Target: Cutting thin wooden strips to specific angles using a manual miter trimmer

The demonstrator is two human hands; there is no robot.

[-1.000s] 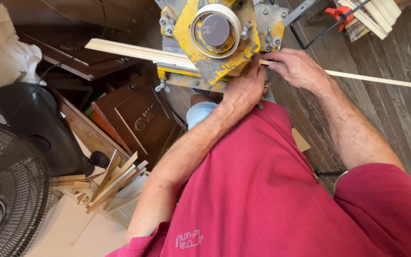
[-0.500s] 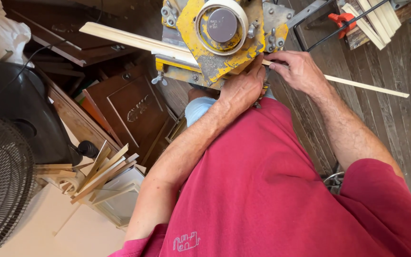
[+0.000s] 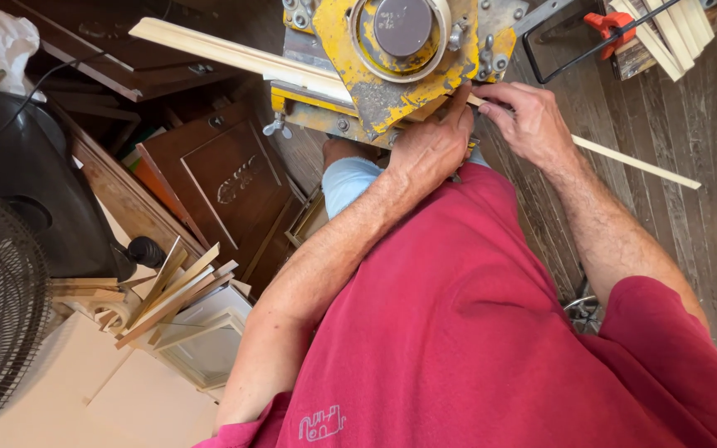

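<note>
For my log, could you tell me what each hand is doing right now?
Left hand: pressed against the yellow machine.
Right hand: gripping the wooden strip.

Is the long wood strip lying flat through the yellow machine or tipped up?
Flat: the strip runs level through the machine, exiting right.

Long pale wood strip [image 3: 234,56], lying flat (slightly slanted), across yellow machine [image 3: 392,75]

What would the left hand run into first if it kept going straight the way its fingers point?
Most likely the yellow metal machine: the left hand points up the picture, its fingertips already at the machine's lower edge, by the long pale wooden strip. Depth is unclear, so it may be touching already.
</note>
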